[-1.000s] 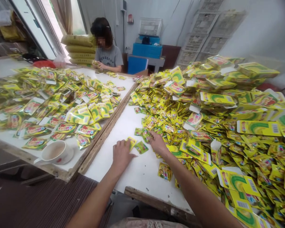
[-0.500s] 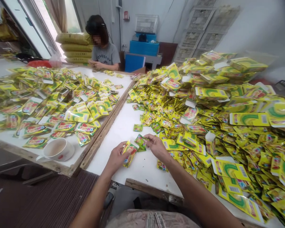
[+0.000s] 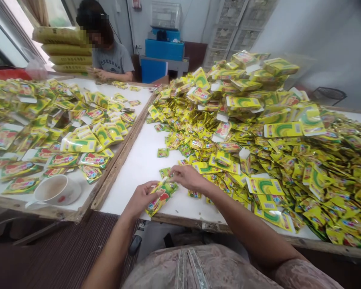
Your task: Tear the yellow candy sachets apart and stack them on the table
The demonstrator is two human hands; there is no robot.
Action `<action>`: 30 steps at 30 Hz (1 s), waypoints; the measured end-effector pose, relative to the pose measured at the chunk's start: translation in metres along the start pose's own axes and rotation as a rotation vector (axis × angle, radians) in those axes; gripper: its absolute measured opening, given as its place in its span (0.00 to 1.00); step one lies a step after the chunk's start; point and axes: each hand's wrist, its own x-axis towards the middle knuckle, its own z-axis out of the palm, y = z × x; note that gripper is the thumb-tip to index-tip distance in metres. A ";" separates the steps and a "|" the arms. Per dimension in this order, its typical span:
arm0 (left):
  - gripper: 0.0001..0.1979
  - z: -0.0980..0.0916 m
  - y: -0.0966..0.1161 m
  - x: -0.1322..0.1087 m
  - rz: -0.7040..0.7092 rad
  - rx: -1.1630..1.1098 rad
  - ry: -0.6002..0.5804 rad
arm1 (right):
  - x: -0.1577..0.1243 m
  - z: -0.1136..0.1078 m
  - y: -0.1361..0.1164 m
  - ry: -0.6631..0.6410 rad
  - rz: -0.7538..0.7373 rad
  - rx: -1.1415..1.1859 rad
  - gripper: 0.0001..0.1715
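My left hand (image 3: 140, 199) is closed on a small yellow-green box (image 3: 160, 200) printed with a red fruit, tilted above the white table near its front edge. My right hand (image 3: 185, 177) has its fingers pinched at the upper end of that box, where a green sachet (image 3: 171, 187) shows partly under the fingertips. A second green sachet (image 3: 164, 173) lies on the table just behind the box. Farther back lies another green sachet (image 3: 163, 153). To the right spreads a big heap of yellow sachets (image 3: 291, 160), with yellow boxes (image 3: 282, 129) on top.
Left of a wooden rim (image 3: 120, 154), a second table holds many filled boxes (image 3: 63, 159) and a cup of drink (image 3: 52, 188) near its front edge. A person (image 3: 112, 60) sits at the far side beside stacked sacks (image 3: 66, 50).
My right hand has brought the green sachet leftward to the upper end of the box. The box in my left hand is tilted more. The view has shifted to the right.
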 end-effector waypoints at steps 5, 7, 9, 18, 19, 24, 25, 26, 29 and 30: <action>0.27 0.001 0.000 0.008 -0.055 -0.130 0.077 | -0.044 0.001 0.025 0.110 0.276 -0.341 0.09; 0.29 0.004 -0.001 0.014 -0.056 -0.144 0.079 | -0.058 0.012 0.034 0.098 0.256 -0.487 0.09; 0.31 0.007 -0.001 0.019 -0.050 -0.133 0.085 | -0.064 0.024 0.040 0.095 0.229 -0.551 0.13; 0.30 0.005 0.006 0.014 -0.029 0.002 0.137 | -0.045 0.027 0.046 0.114 0.265 -0.562 0.14; 0.30 0.004 0.006 0.013 -0.017 0.009 0.153 | -0.043 0.026 0.046 0.101 0.243 -0.524 0.11; 0.26 0.002 0.005 0.011 0.047 0.113 0.201 | -0.040 0.025 0.042 0.159 0.167 -0.372 0.08; 0.25 0.002 0.005 0.011 0.056 0.134 0.195 | -0.039 0.024 0.041 0.226 0.144 -0.315 0.09; 0.25 0.002 0.005 0.011 0.064 0.148 0.187 | -0.038 0.022 0.039 0.302 0.101 -0.250 0.09; 0.25 0.003 0.006 0.011 0.077 0.168 0.178 | -0.031 0.013 0.035 0.451 -0.082 -0.114 0.10; 0.26 0.004 0.007 0.012 0.075 0.172 0.179 | -0.029 0.010 0.033 0.461 -0.110 -0.082 0.10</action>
